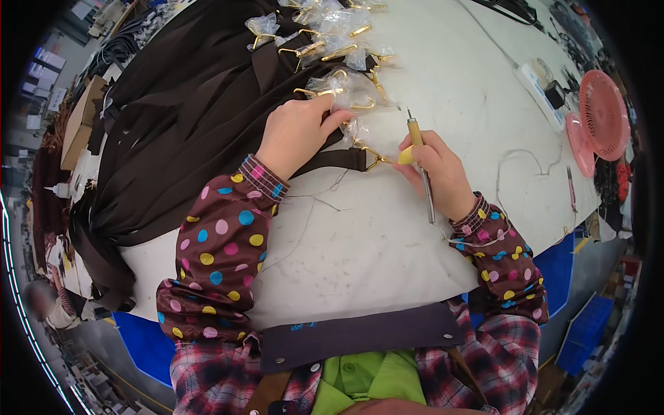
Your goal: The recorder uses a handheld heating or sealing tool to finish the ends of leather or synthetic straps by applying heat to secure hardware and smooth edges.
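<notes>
My left hand [294,131] is closed among the dark brown straps [187,124], its thumb and fingers pinching at a plastic-wrapped gold snap hook [342,97]. A pen-shaped tool [427,190] with a thin pointed tip, a tan section and a metal barrel is gripped in my right hand [439,169], tip pointing away from me. There is a yellow cover on a digit of that hand. Beside its fingertips lies another gold hook [375,159] on a single strap end [339,160]. Whether the fingertips also hold this hook is hard to see.
More plastic-wrapped gold hooks [339,52] pile up at the far side. A pink fan [602,114] and a white power strip [539,97] stand at the right, with thin cords trailing over the pale table [346,256]. A cardboard box [83,124] is at far left.
</notes>
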Available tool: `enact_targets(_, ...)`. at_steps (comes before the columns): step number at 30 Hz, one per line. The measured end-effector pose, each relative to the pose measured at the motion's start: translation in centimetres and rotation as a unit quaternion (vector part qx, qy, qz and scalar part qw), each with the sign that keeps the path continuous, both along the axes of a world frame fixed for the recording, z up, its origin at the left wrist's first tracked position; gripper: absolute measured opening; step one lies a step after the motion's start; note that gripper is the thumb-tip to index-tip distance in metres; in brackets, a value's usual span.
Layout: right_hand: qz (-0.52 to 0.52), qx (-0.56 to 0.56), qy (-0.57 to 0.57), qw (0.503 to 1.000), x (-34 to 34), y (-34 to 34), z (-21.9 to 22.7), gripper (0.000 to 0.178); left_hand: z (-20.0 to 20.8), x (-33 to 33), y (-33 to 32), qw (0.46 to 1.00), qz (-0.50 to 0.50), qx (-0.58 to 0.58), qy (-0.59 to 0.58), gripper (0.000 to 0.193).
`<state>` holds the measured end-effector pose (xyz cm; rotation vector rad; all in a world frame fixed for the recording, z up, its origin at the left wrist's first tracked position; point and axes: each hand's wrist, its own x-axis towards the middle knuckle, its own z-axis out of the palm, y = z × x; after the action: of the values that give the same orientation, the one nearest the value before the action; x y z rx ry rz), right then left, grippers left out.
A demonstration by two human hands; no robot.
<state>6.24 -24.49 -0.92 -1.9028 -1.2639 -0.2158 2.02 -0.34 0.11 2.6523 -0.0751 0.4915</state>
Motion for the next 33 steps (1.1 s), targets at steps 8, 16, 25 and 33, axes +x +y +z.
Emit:
enact_targets(8,0.023,0.007,0.09,0.996,-0.4,-0.7,1.0,0.026,0.0,-7.4,0.1,0.995,-0.08,-0.047,-0.029,0.028)
enact_targets(16,0.0,-0.034,0.144,0.989,-0.9,-1.2,0.1,0.027,2.0,-10.4,-1.2,0.931,-0.014,-0.245,0.271,0.026)
enact_targets(25,0.031,-0.069,0.063,0.995,-0.7,-1.3,-1.3,0.03,1.4,-9.5,-3.9,0.996,-0.064,0.007,0.069,0.029)
enact_targets(33,0.033,-0.084,0.048,0.995,-0.3,-1.6,-0.6,0.029,-0.9,-8.0,-4.3,0.972,-0.095,-0.14,0.164,0.027)
